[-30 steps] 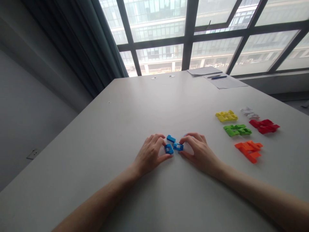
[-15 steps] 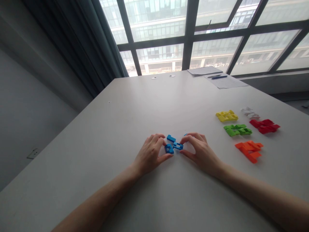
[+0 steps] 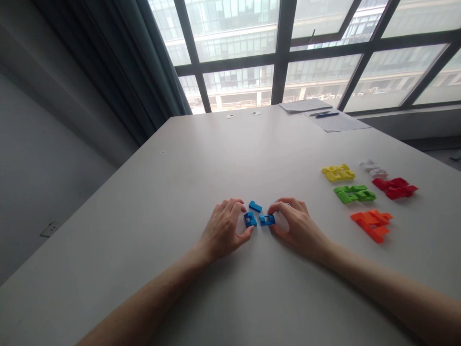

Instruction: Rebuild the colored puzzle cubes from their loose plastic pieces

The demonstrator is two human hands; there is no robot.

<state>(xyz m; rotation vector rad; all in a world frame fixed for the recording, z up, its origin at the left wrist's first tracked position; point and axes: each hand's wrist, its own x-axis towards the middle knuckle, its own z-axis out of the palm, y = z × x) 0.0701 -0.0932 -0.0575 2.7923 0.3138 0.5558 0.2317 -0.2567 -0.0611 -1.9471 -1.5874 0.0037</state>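
Note:
My left hand (image 3: 224,226) is curved around a small blue plastic block (image 3: 249,219) with a square opening, gripping it between thumb and fingers near the tabletop. Facing it, my right hand (image 3: 293,218) pinches a second notched blue block (image 3: 267,220) with thumb and index finger. A small gap separates these two blocks. Just beyond them lies a third blue piece (image 3: 255,206), longer and L-shaped, touched by neither hand. A bit of blue shows behind the right hand's fingers, mostly hidden.
On the right of the white table (image 3: 216,158) lie clusters of interlocking pieces: yellow (image 3: 338,173), green (image 3: 355,194), white (image 3: 373,168), red (image 3: 395,188) and orange (image 3: 372,225). Papers (image 3: 306,105) and a pen (image 3: 327,115) rest at the far edge by the window.
The two held blue blocks have come apart, the left one shifting slightly left and the right one turning a little. The third blue piece and the coloured clusters stay in place.

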